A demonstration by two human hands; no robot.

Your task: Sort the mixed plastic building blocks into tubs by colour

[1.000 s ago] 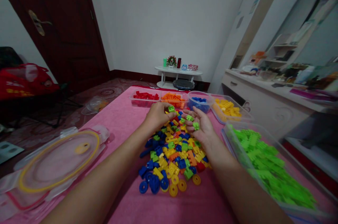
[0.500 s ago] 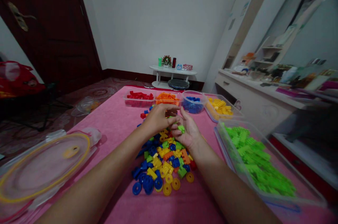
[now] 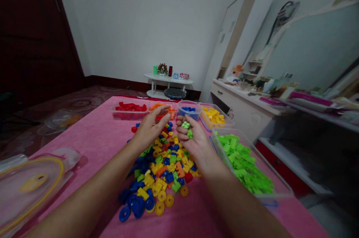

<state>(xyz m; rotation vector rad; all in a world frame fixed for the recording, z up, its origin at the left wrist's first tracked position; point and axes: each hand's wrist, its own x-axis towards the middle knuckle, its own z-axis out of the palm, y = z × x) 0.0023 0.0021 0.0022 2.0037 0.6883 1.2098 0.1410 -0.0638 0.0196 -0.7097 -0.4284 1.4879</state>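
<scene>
Right hand point(image 3: 196, 144) cups green bricks point(image 3: 186, 127), fingers curled to keep them in. Left hand point(image 3: 148, 129) hovers over the mixed pile point(image 3: 162, 170), fingers spread. The green tub point(image 3: 277, 194) sits at three o'clock.

A few small lime-green bricks point(image 3: 186, 129), loosely clustered in the cupped right hand point(image 3: 195, 141), above the mixed-colour brick pile point(image 3: 159, 172)

The toy bricks point(image 3: 162, 163) are looking like hard moulded plastic — smooth and faintly glossy — and are lying on a pink cloth point(image 3: 109, 133) that is showing a soft, matt surface; the clear tubs point(image 3: 276, 195) are gleaming as thin transparent plastic.
</scene>
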